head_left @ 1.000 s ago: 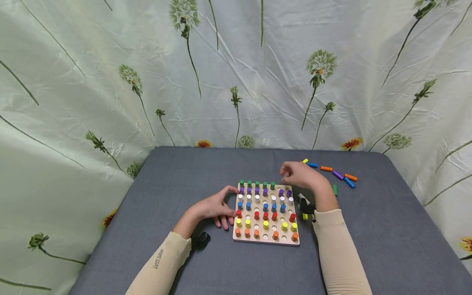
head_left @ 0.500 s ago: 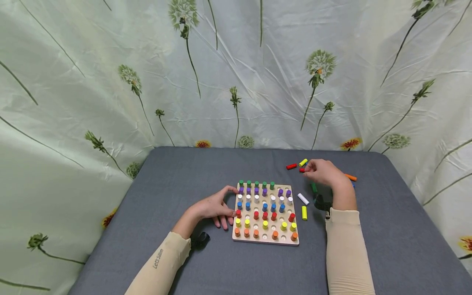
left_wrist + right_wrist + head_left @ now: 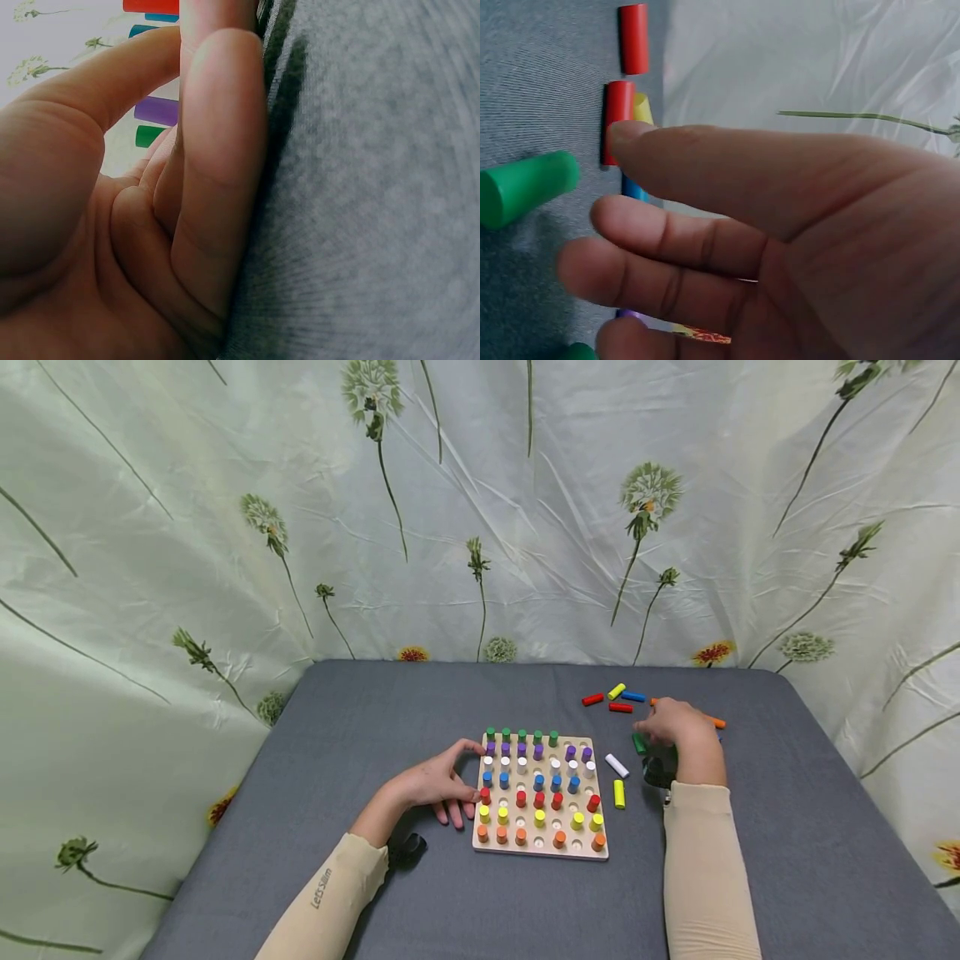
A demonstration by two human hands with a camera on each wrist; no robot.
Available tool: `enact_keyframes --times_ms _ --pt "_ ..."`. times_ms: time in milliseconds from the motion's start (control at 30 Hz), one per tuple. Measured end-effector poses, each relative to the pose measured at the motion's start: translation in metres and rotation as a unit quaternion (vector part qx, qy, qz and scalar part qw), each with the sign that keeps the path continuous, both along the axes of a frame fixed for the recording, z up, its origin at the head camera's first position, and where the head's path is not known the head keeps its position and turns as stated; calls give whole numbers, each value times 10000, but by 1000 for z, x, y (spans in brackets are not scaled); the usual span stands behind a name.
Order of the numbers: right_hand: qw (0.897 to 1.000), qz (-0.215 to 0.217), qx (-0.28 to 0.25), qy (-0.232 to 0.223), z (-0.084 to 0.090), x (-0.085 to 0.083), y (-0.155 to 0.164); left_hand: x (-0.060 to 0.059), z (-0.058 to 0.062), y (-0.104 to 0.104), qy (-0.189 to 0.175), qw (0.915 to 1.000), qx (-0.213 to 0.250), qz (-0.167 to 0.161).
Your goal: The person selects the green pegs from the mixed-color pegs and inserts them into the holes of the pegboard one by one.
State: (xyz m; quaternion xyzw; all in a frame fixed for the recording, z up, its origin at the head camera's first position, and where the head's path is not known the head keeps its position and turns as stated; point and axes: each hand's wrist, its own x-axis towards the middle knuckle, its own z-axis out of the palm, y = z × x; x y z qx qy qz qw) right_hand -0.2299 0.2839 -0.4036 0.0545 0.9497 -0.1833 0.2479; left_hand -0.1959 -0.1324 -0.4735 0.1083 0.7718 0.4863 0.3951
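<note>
Just under the right hand (image 3: 670, 727), whose fingers are spread and hold nothing, lies a green peg (image 3: 639, 742) on its side, far from the left hand (image 3: 438, 783), which rests flat by the board (image 3: 541, 847).

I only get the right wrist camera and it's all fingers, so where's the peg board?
Observer: The peg board lies on the table, to the left of the right hand and apart from it.
Child: What's the other hand doing?
Observer: The left hand rests on the table, fingers touching the board's left edge.
Child: Any pegs beside the board?
Observer: A white peg and a yellow peg lie loose just to its right.
</note>
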Motion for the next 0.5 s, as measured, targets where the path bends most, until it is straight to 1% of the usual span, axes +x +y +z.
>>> enact_keyframes --times_ms 100,333,500 --pt "9999 22 34 -121 -5 -2 0 0 0 0 4 10000 5 1" --pt "9997 -134 47 -223 -10 -3 -1 0 -1 0 5 10000 7 5" --pt "9994 -148 137 -281 -14 -4 -2 0 -2 -1 -3 10000 -3 9"
